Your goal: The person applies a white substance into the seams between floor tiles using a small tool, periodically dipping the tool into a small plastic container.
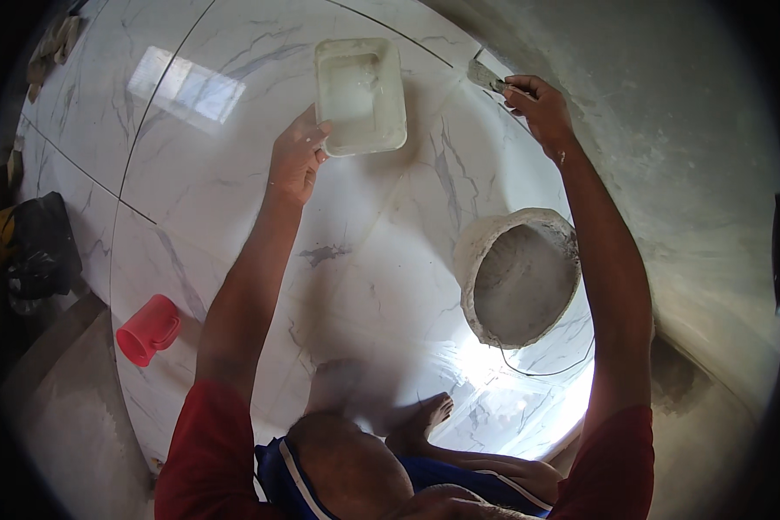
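Note:
My left hand (296,163) is closed on the near left edge of a white rectangular plastic tub (323,78). The tub holds a whitish substance and is held over the marble-patterned floor tiles (381,243). Out to the far right, my right hand (542,114) grips a small flat-bladed scraper (484,78). Its blade points left, at the seam where the tiles meet the grey wall (667,156). The fingers partly hide the scraper's handle. From this angle I cannot tell whether the blade touches the seam.
A crusted bucket (470,260) with a wire handle stands left of my right forearm, cloudy grey inside. On the left lie a red plastic mug (147,331) and a black plastic bag (48,247). Dark joints run between the tiles. My bare foot (425,420) rests on the floor below.

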The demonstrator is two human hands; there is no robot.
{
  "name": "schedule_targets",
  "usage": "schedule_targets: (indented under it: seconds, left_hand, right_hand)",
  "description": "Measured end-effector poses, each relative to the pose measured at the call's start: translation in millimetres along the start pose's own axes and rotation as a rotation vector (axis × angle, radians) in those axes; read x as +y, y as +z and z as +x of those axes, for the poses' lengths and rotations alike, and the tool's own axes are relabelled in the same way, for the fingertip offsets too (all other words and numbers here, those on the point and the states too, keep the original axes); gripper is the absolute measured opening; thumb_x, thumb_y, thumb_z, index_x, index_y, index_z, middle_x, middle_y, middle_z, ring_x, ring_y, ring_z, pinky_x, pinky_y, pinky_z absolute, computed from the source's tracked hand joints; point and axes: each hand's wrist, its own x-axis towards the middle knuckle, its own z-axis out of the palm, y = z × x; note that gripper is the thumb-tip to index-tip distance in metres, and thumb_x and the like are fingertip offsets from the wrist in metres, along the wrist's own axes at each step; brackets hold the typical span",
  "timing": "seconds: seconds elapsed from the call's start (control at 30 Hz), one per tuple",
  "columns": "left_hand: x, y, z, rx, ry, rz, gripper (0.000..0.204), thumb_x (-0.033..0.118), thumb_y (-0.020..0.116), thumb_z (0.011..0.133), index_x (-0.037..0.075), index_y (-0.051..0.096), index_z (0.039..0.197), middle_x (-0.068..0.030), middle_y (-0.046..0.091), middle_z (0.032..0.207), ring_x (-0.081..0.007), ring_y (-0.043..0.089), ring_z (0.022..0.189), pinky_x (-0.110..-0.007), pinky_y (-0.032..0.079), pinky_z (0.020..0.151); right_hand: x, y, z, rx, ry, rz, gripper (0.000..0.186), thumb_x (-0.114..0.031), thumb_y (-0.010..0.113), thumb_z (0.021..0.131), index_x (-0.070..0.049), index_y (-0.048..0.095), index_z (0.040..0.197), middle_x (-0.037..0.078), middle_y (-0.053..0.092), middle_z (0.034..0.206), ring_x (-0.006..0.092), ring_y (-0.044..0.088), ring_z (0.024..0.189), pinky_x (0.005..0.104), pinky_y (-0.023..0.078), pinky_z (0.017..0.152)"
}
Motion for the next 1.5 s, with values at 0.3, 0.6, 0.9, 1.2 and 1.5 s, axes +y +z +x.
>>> schedule_targets:
  seconds: [0.3, 0.6, 0.9, 1.2, 1.5]
  left_hand:
    - [1, -9, 2, -0.072, -0.002, -0.259, 0.049, 0.010, 0.072, 0.093, -0.002, 0.056, 0.137, -0.0084, 0.067, 0.124, -0.0127, 0.068, 0.108, -0.020, 0.058, 0.088]
    - [6, 1, -1, -0.051, 0.016, -0.253, 0.045, 0.008, 0.073, 0.093, -0.001, 0.057, 0.134, -0.0079, 0.068, 0.122, -0.0122, 0.069, 0.106, -0.018, 0.058, 0.088]
    - [1, -3, 2, -0.035, 0.029, -0.211, 0.046, 0.009, 0.074, 0.093, -0.001, 0.058, 0.134, -0.0080, 0.069, 0.122, -0.0135, 0.069, 0.105, -0.027, 0.057, 0.097]
    - [-1, -5, 4, -0.019, 0.024, -0.238, 0.044, 0.007, 0.073, 0.094, -0.001, 0.058, 0.134, -0.0082, 0.069, 0.120, -0.0111, 0.070, 0.102, -0.018, 0.059, 0.084]
    - [-2, -6, 4, -0.032, 0.039, -0.212, 0.047, 0.008, 0.073, 0.093, -0.004, 0.056, 0.136, -0.0089, 0.068, 0.124, -0.0139, 0.068, 0.110, -0.026, 0.056, 0.098]
  right_hand:
    - [13, 5, 15, -0.031, -0.156, -0.341, 0.035, -0.021, 0.074, 0.091, -0.004, 0.071, 0.121, 0.007, 0.073, 0.099, 0.0131, 0.064, 0.083, 0.0297, 0.051, 0.079]
    - [14, 7, 14, -0.001, -0.122, -0.355, 0.034, -0.020, 0.074, 0.091, -0.005, 0.071, 0.121, 0.007, 0.073, 0.097, 0.0123, 0.064, 0.080, 0.0289, 0.051, 0.075]
    - [3, 24, 5, 0.062, -0.496, -0.560, 0.022, -0.011, 0.070, 0.090, -0.004, 0.070, 0.110, 0.012, 0.074, 0.101, 0.0277, 0.072, 0.087, 0.0400, 0.058, 0.080]
    - [0, 32, 1, -0.035, -0.689, -0.712, 0.014, -0.009, 0.065, 0.091, -0.005, 0.068, 0.104, 0.013, 0.070, 0.104, 0.0336, 0.068, 0.095, 0.0445, 0.056, 0.086]
    - [3, 29, 1, 0.021, -0.795, -0.844, 0.013, -0.007, 0.068, 0.089, -0.004, 0.069, 0.102, 0.012, 0.071, 0.101, 0.0318, 0.069, 0.092, 0.0430, 0.057, 0.083]
